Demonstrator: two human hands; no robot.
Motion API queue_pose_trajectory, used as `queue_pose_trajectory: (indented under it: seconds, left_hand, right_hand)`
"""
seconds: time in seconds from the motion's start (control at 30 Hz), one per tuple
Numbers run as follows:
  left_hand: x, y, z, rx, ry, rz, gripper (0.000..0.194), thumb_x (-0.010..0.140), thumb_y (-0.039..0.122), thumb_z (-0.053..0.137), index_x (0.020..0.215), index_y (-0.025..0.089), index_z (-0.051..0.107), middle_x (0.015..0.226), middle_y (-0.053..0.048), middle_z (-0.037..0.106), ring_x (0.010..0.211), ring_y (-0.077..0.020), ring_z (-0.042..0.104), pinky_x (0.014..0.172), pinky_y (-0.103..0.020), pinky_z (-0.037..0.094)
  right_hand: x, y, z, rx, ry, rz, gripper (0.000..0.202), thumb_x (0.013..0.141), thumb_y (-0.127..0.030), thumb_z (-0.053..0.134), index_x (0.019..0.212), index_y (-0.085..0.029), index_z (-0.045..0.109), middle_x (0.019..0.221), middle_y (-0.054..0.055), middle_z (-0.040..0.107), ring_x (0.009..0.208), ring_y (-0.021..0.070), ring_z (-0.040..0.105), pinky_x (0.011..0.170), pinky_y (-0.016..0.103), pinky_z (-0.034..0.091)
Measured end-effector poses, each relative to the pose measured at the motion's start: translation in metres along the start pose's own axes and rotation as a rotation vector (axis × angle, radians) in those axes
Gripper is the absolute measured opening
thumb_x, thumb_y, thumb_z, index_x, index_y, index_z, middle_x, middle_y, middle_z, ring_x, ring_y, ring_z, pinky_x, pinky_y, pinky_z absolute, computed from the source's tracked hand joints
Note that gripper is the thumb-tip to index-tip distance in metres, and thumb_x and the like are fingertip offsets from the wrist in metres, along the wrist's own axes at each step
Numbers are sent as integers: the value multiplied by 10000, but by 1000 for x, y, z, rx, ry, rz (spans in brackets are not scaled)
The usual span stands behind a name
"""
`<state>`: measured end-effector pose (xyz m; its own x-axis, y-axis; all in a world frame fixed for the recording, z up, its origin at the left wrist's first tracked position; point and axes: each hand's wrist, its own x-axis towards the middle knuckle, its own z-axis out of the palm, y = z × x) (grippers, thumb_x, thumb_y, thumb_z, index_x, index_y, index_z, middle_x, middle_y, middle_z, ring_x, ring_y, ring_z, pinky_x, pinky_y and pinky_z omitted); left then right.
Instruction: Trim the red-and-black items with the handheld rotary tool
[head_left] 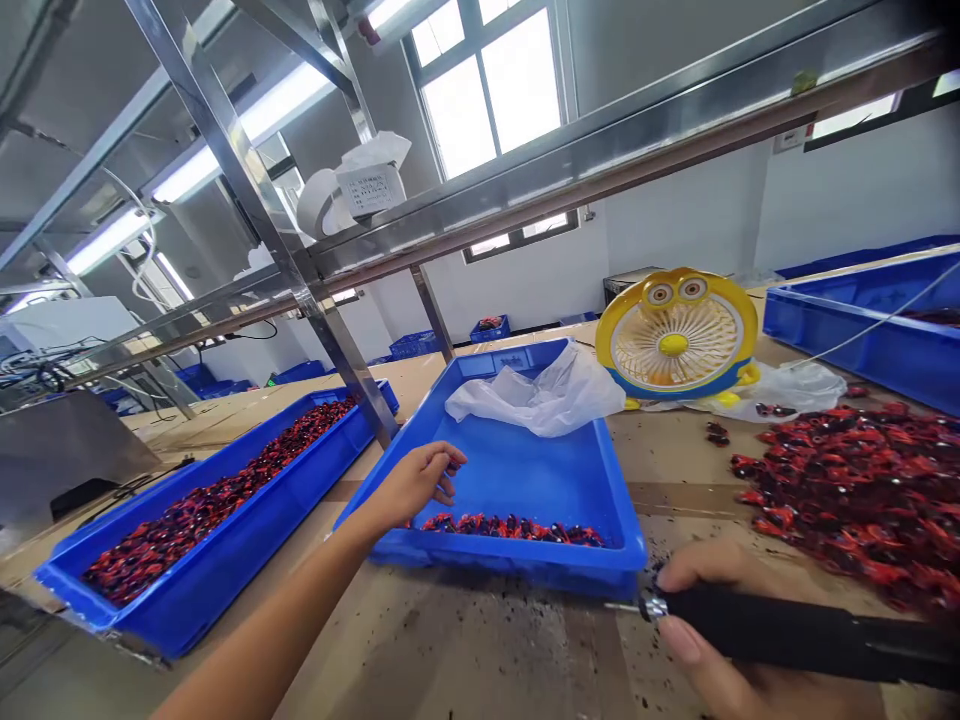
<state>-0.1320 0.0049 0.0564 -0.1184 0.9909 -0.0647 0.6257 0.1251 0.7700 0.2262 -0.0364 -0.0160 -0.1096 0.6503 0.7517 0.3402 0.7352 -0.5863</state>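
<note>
Workbench (480, 650): brown cardboard-covered top, dark specks scattered near the front edge. Metal rack (600, 150) runs overhead.

Left blue tray (225, 560): long, filled with red-and-black small parts. Sits just beside the middle tray, on its left.

Middle blue tray (540, 470): mostly bare floor. A row of red-and-black parts (510, 526) lies along its near wall. Crumpled white plastic bag (540, 395) at the far end.

Loose pile of the same parts (855, 490) on the bench to the right, well apart from the tray.

Yellow desk fan (679, 335) stands behind the middle tray, facing the camera.

Left hand (416, 482): reaches over the middle tray's left rim, fingers curled together and pinched on a small dark piece at the fingertips; too small to identify. The row of parts lies just below and to the right of this hand, near but not touching.

Right hand (712, 640): wrapped firmly around a black tool handle (795, 632), thumb on top. Metal tip (634, 606) points left, just in front of the tray's near right corner.
</note>
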Motion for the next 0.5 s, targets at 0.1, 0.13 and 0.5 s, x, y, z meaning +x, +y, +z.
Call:
queue_pose_trajectory:
  seconds: [0.1,0.13,0.5]
  left_hand:
    - [-5,7,14,-213,136,56,310,1069,331,711,1330,165,681,1285,-109,727,1031,-265,760,860,-449,662]
    - [-7,10,18,-275,177,77,310,1070,333,711,1328,165,682,1282,-108,728,1029,-265,760,859,-448,662]
    - [-9,60,83,-729,282,456,285,1107,417,642,1064,141,699,799,22,675,517,-97,591,474,-218,516]
  right_hand:
    - [2,-1,-6,-5,-36,8,85,913,-290,603,984,-330,580,717,-77,669,569,149,670,578,283,528]
    - [2,-1,-8,-2,-42,16,84,916,-290,600,988,-329,576,728,-72,668,585,154,673,589,289,531]
    - [3,1,-14,16,-19,-108,125,875,-280,709,977,-300,641,734,1,751,585,215,756,506,293,583]
